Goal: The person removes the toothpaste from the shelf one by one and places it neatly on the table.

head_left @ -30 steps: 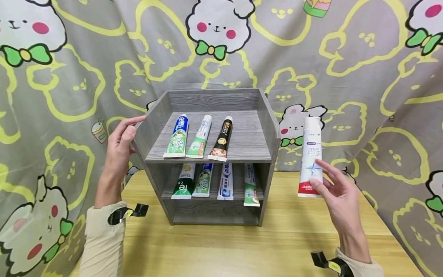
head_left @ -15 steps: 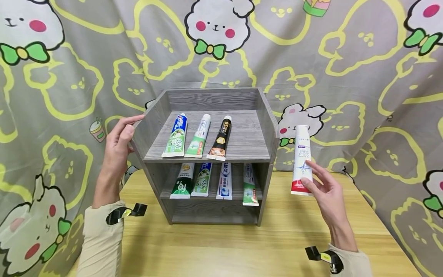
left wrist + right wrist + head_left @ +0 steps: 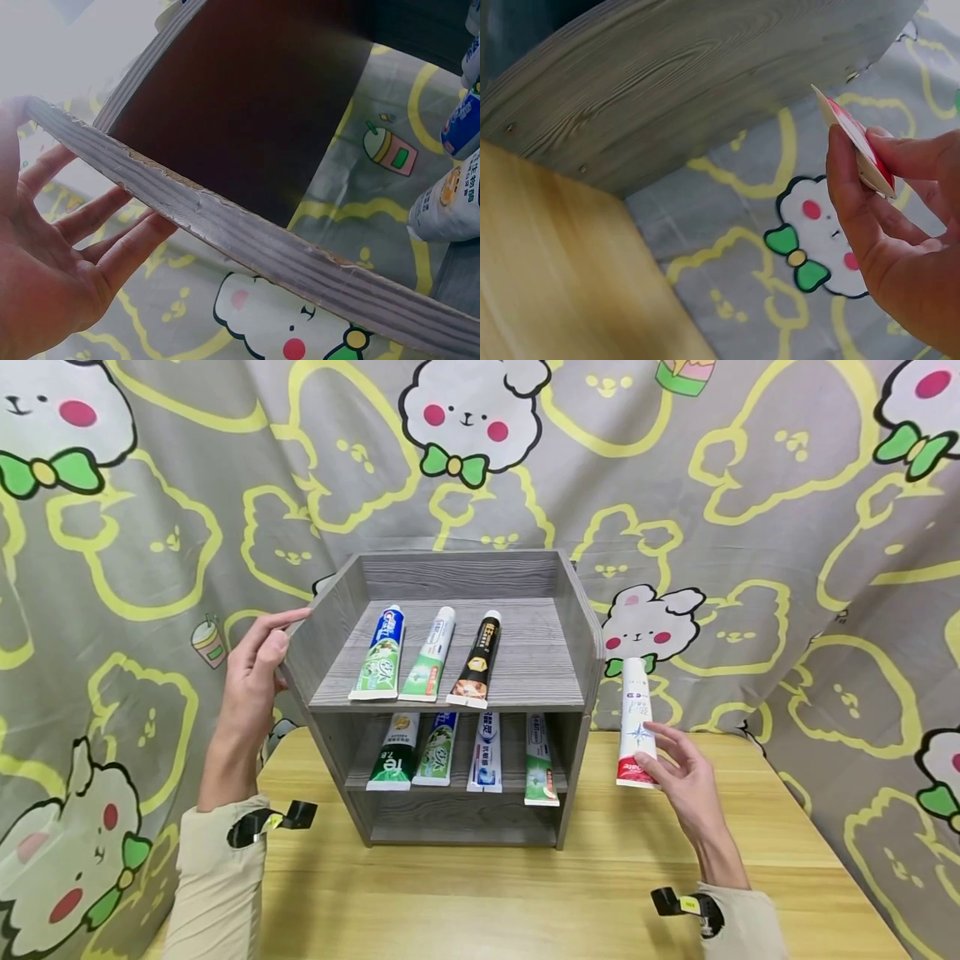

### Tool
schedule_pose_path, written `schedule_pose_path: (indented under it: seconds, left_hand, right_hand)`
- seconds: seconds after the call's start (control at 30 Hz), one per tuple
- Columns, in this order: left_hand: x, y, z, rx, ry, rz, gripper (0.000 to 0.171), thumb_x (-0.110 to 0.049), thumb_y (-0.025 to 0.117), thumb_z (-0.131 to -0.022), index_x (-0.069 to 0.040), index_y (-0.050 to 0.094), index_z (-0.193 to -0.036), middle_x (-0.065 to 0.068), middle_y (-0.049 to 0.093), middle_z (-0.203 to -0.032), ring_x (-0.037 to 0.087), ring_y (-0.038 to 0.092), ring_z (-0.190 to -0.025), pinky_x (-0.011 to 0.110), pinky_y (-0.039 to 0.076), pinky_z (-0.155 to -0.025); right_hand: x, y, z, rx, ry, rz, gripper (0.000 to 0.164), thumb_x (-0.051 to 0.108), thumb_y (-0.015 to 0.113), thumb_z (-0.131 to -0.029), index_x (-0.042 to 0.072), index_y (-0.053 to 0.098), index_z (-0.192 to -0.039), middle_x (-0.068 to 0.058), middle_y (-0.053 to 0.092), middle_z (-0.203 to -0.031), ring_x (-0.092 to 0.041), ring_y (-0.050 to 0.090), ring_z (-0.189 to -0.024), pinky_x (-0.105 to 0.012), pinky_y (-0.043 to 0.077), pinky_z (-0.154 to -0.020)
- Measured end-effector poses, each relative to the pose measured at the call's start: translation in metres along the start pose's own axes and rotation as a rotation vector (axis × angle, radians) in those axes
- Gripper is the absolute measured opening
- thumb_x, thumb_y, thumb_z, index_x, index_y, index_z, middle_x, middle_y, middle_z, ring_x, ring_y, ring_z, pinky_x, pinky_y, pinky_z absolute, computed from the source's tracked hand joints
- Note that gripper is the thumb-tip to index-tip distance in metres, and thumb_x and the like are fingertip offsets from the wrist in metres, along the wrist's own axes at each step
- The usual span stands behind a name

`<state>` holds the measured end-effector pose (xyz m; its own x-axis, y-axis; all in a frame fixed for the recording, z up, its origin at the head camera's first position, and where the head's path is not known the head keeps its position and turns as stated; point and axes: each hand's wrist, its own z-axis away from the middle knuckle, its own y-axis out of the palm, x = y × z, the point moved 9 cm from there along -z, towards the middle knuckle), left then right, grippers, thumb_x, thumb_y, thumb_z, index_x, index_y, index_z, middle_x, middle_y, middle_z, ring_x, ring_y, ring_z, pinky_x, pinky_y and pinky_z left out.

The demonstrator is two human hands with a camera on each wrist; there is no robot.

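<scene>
My right hand (image 3: 686,785) pinches a white toothpaste tube (image 3: 636,718) with a red bottom end between thumb and fingers. The tube is held cap up, to the right of a grey wooden shelf unit (image 3: 536,652). In the right wrist view the tube's flat red end (image 3: 866,150) shows between thumb and fingers. At the unit's left panel, my left hand (image 3: 251,693) rests its extended fingers against the side. The left wrist view shows those fingers (image 3: 139,251) reaching behind the panel's edge (image 3: 225,221). On the top shelf lie a blue-green tube (image 3: 380,652), a white-green tube (image 3: 429,656) and a black tube (image 3: 477,660).
Several more tubes lie on the middle shelf, among them a dark green one (image 3: 396,756), a white-blue one (image 3: 486,756) and a white-green one (image 3: 540,764). The unit stands on a wooden table (image 3: 465,902). A patterned curtain (image 3: 787,568) hangs behind and around it.
My right hand has carried the white-red toothpaste tube left and somewhat lower, closer to the shelf unit's right side. The left hand stays at the left panel.
</scene>
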<state>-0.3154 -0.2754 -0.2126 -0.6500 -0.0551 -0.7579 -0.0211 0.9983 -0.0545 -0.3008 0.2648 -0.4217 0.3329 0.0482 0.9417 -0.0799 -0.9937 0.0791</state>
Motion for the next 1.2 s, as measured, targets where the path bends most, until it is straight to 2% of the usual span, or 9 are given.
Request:
schedule_pose_path:
  seconds: [0.2, 0.33, 0.47, 0.57, 0.83, 1.2]
  left_hand:
    - [0.0, 0.0, 0.001, -0.003, 0.003, 0.006, 0.041, -0.019, 0.048, -0.104, -0.004, 0.061, -0.14, 0.013, 0.052, -0.126, 0.025, 0.055, -0.092, 0.025, 0.056, -0.059]
    - [0.0, -0.001, 0.001, -0.01, -0.002, 0.008, 0.041, -0.019, 0.048, -0.104, -0.004, 0.061, -0.14, 0.013, 0.052, -0.124, 0.024, 0.056, -0.09, 0.025, 0.056, -0.058]
    - [0.0, -0.001, 0.001, -0.011, -0.002, 0.014, 0.041, -0.019, 0.047, -0.104, -0.004, 0.061, -0.14, 0.013, 0.053, -0.123, 0.023, 0.057, -0.088, 0.025, 0.056, -0.058]
    - [0.0, -0.001, 0.0, -0.009, 0.001, 0.017, 0.041, -0.019, 0.047, -0.104, -0.004, 0.061, -0.14, 0.013, 0.053, -0.123, 0.023, 0.057, -0.088, 0.025, 0.056, -0.058]
    - [0.001, 0.0, 0.0, -0.009, 0.001, 0.017, 0.042, -0.02, 0.046, -0.104, -0.005, 0.061, -0.14, 0.013, 0.053, -0.123, 0.023, 0.056, -0.088, 0.025, 0.056, -0.057]
    - [0.002, -0.001, 0.001, -0.011, -0.001, 0.009, 0.042, -0.02, 0.046, -0.105, -0.005, 0.061, -0.141, 0.014, 0.053, -0.124, 0.024, 0.056, -0.092, 0.024, 0.055, -0.059]
  right_hand:
    - [-0.021, -0.002, -0.002, 0.009, 0.044, 0.042, 0.054, 0.001, 0.071, -0.096, 0.001, 0.051, -0.146, 0.0, 0.066, -0.121, -0.008, 0.071, -0.101, -0.025, 0.059, -0.076]
    - [-0.032, -0.002, -0.001, 0.014, 0.086, 0.07, 0.056, 0.002, 0.071, -0.095, 0.0, 0.05, -0.146, -0.003, 0.064, -0.124, -0.008, 0.071, -0.1, -0.03, 0.06, -0.078]
    - [-0.041, -0.001, 0.0, 0.023, 0.132, 0.108, 0.057, 0.005, 0.071, -0.096, -0.001, 0.048, -0.148, -0.023, 0.055, -0.137, -0.006, 0.07, -0.101, -0.031, 0.06, -0.081]
    - [-0.048, -0.001, 0.0, 0.03, 0.154, 0.141, 0.057, 0.007, 0.071, -0.097, -0.001, 0.047, -0.149, -0.034, 0.046, -0.145, -0.004, 0.068, -0.102, -0.028, 0.059, -0.083]
    - [-0.069, -0.004, 0.0, 0.014, 0.229, 0.146, 0.056, 0.008, 0.069, -0.098, -0.004, 0.048, -0.148, -0.034, 0.044, -0.146, -0.002, 0.068, -0.1, -0.022, 0.057, -0.081]
    - [-0.101, -0.001, 0.004, 0.054, 0.366, 0.078, 0.058, 0.002, 0.063, -0.1, -0.003, 0.04, -0.153, -0.035, 0.038, -0.151, -0.011, 0.068, -0.094, -0.031, 0.06, -0.081]
